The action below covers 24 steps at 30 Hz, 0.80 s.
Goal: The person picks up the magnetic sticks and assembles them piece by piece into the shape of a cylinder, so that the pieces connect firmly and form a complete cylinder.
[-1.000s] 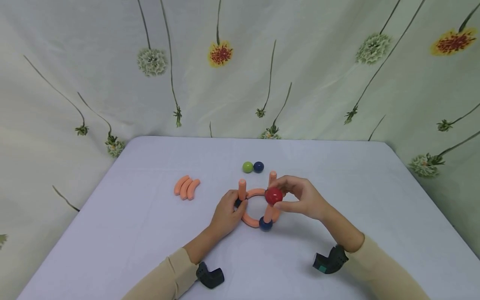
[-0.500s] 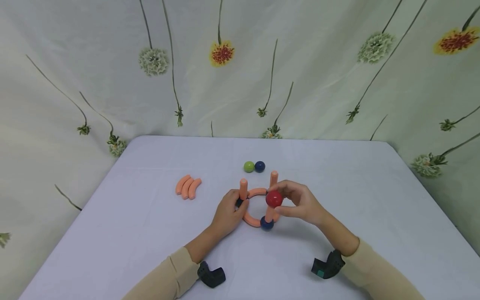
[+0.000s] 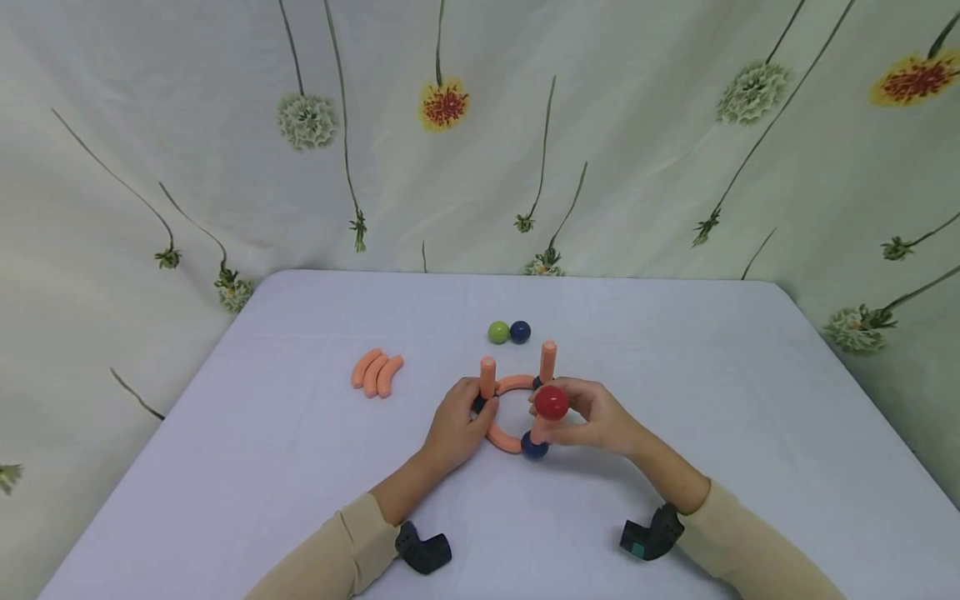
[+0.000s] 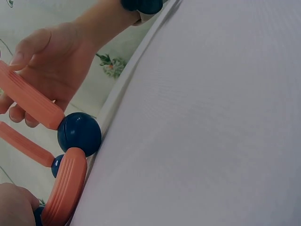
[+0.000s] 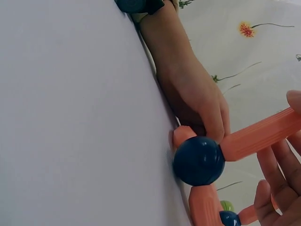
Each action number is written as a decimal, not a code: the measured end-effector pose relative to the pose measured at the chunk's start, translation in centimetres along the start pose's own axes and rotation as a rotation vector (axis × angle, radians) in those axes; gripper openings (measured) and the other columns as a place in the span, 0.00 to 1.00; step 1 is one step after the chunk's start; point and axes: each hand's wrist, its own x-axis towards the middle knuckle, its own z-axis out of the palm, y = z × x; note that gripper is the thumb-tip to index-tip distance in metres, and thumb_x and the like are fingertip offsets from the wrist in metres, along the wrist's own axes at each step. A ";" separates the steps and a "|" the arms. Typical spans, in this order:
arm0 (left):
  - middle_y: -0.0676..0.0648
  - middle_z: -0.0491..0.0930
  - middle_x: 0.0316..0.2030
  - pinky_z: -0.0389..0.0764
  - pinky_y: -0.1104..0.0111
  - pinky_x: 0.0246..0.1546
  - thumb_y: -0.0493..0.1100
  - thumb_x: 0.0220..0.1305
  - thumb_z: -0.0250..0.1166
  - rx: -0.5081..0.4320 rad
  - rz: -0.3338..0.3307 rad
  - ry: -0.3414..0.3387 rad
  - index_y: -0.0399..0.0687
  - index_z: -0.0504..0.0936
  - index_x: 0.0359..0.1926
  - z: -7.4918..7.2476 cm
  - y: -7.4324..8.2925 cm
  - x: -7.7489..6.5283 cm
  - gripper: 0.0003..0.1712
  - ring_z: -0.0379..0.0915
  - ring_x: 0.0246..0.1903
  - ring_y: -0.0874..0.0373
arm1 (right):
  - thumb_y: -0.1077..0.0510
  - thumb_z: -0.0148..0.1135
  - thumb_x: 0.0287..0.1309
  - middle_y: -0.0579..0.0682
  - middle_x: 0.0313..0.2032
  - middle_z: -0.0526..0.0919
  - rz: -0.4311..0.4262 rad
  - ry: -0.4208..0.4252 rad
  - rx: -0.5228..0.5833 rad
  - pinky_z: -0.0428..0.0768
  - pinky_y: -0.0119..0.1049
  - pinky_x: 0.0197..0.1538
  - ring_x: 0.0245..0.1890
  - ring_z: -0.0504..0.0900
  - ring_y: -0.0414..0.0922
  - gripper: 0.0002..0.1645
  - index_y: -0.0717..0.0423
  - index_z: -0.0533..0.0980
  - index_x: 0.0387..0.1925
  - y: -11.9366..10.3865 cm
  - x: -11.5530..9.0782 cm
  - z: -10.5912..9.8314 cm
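Note:
A ring of curved orange rods (image 3: 504,440) joined by dark blue balls lies on the table. Orange rods (image 3: 487,377) stand up from several of its balls. My left hand (image 3: 457,425) grips the ring at its left ball, which it mostly covers. A shiny red ball (image 3: 551,402) sits at the top of the upright rod (image 4: 35,96) on the front blue ball (image 3: 534,446). Just under that red ball, my right hand (image 3: 596,417) holds the rod, thumb on the near side and fingers behind, as the left wrist view shows.
Behind the ring, a green ball (image 3: 498,332) and a loose dark blue ball (image 3: 520,332) sit side by side. Three curved orange rods (image 3: 377,372) lie together to the left. A flowered cloth (image 3: 637,167) hangs behind the white table (image 3: 262,467).
My right hand has come down from beside the red ball to the rod under it. The red ball has shifted slightly toward me. My left hand keeps its grip on the ring.

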 end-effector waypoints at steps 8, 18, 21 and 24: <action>0.41 0.78 0.48 0.72 0.53 0.56 0.42 0.68 0.58 -0.005 0.008 0.002 0.38 0.79 0.53 0.0 0.0 0.0 0.17 0.73 0.53 0.47 | 0.73 0.66 0.51 0.54 0.45 0.83 0.039 -0.058 0.012 0.77 0.38 0.52 0.46 0.79 0.42 0.21 0.70 0.75 0.49 1.0 -0.4 -1.0; 0.42 0.77 0.48 0.72 0.53 0.56 0.42 0.68 0.58 -0.008 0.001 -0.005 0.39 0.79 0.53 -0.2 0.1 0.0 0.17 0.73 0.53 0.47 | 0.72 0.61 0.56 0.44 0.45 0.82 0.136 0.033 0.071 0.79 0.34 0.48 0.44 0.80 0.42 0.19 0.76 0.73 0.50 1.8 -0.5 -3.2; 0.42 0.78 0.48 0.72 0.53 0.56 0.42 0.68 0.58 -0.008 0.007 -0.003 0.38 0.79 0.53 -0.2 0.1 0.0 0.17 0.73 0.53 0.47 | 0.72 0.59 0.57 0.46 0.45 0.82 0.171 0.071 0.056 0.80 0.33 0.46 0.43 0.80 0.42 0.19 0.78 0.71 0.50 2.2 -0.5 -3.7; 0.41 0.78 0.48 0.72 0.53 0.56 0.42 0.67 0.58 -0.013 0.017 0.002 0.38 0.79 0.53 -0.1 0.0 -0.1 0.16 0.73 0.53 0.47 | 0.72 0.59 0.58 0.53 0.45 0.82 0.216 0.110 0.039 0.81 0.34 0.45 0.43 0.80 0.43 0.19 0.77 0.72 0.51 2.4 -0.3 -3.8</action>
